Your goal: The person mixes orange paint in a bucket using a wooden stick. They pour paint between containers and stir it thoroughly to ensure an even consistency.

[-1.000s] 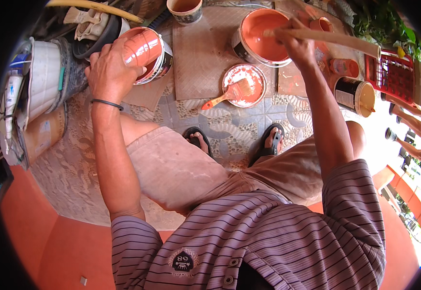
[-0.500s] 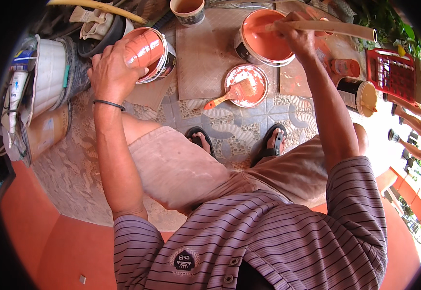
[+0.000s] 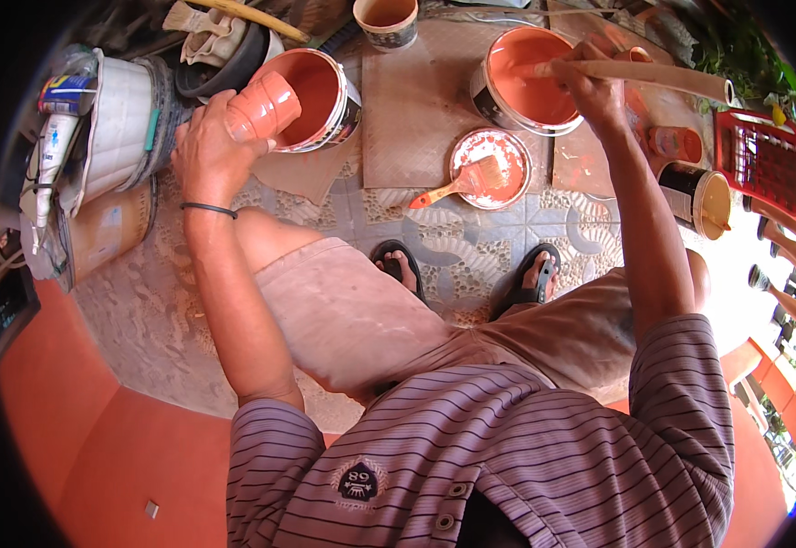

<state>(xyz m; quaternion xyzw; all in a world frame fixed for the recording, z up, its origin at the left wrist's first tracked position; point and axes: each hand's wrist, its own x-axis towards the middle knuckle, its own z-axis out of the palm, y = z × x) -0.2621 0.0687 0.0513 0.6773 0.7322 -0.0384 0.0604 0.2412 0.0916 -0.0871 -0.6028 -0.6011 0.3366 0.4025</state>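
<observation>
My left hand (image 3: 208, 151) is closed round an orange-smeared plastic cup (image 3: 268, 106), tilted on its side at the near-left rim of a paint bucket (image 3: 347, 117) with orange paint on its inner walls. Farther right, my right hand (image 3: 596, 91) grips a wooden stick (image 3: 658, 73). The stick's lower end stands in orange paint inside a second paint bucket (image 3: 487, 99). Between the buckets and nearer to me, a paintbrush (image 3: 478, 175) with an orange handle lies across a paint-smeared round lid (image 3: 518, 190).
A small tub (image 3: 389, 35) stands at the back. On the right are an orange-stained cup (image 3: 676, 143), a tipped paint can (image 3: 701, 201) and a red crate (image 3: 763, 155). White containers (image 3: 117, 114) crowd the left. Cardboard (image 3: 416, 110) covers part of the tiled floor. People's legs show far right.
My left hand has brought the cup up from the left bucket's mouth toward its near-left rim. The whole view has shifted slightly; the right hand still grips the stick.
</observation>
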